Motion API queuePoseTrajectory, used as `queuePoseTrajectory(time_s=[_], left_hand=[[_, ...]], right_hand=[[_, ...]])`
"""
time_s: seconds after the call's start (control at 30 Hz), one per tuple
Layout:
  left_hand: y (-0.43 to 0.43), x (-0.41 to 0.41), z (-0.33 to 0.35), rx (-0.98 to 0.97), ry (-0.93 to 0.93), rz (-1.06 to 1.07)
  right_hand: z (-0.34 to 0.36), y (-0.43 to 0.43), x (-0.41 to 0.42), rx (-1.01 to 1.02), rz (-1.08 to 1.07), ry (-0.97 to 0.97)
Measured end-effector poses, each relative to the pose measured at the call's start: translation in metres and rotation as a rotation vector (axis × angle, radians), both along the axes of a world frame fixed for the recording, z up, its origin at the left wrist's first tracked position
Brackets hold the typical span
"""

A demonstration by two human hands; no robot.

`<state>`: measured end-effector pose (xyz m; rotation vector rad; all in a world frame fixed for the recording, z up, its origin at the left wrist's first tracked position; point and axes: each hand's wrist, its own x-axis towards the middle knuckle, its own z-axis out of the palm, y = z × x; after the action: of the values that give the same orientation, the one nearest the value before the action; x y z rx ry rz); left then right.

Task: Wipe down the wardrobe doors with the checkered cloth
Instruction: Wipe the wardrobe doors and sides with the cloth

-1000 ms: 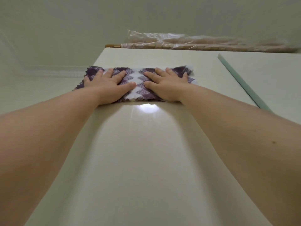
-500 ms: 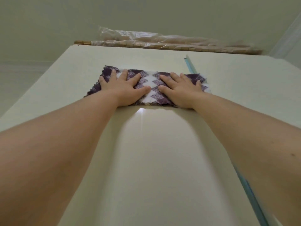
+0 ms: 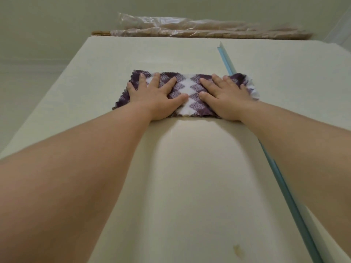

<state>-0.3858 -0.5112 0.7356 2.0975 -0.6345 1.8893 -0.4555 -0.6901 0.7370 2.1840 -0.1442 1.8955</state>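
I pressed my left hand [image 3: 152, 99] and right hand [image 3: 226, 99] flat, fingers spread, on the checkered cloth [image 3: 187, 95], pinning it high on the wardrobe door [image 3: 190, 186], so it would likely stay flat against the panel.

Two bare forearms, no sleeves, left grip [image 3: 154, 98], right grip [image 3: 226, 97], short fingernails, unadorned
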Motion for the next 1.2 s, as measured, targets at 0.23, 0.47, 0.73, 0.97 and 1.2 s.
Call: queuePoseTrajectory(time_s=[0.23, 0.47, 0.73, 0.97, 1.2], left_hand=[[0.005, 0.005, -0.024, 0.002, -0.023, -0.01], [0.009, 0.006, -0.047, 0.005, -0.023, -0.021], [0.011, 0.007, -0.072, 0.008, -0.01, -0.022], [0.012, 0.006, -0.099, 0.02, 0.001, -0.036], [0.013, 0.006, -0.137, 0.017, 0.017, -0.056]], right_hand=[[-0.03, 0.007, 0.0, 0.01, -0.011, 0.014], [-0.051, 0.01, 0.002, 0.021, -0.019, 0.012], [-0.077, 0.014, 0.003, 0.031, -0.018, 0.021], [-0.106, 0.017, 0.002, 0.043, -0.029, 0.04], [-0.142, 0.018, 0.002, 0.055, -0.045, 0.06]])
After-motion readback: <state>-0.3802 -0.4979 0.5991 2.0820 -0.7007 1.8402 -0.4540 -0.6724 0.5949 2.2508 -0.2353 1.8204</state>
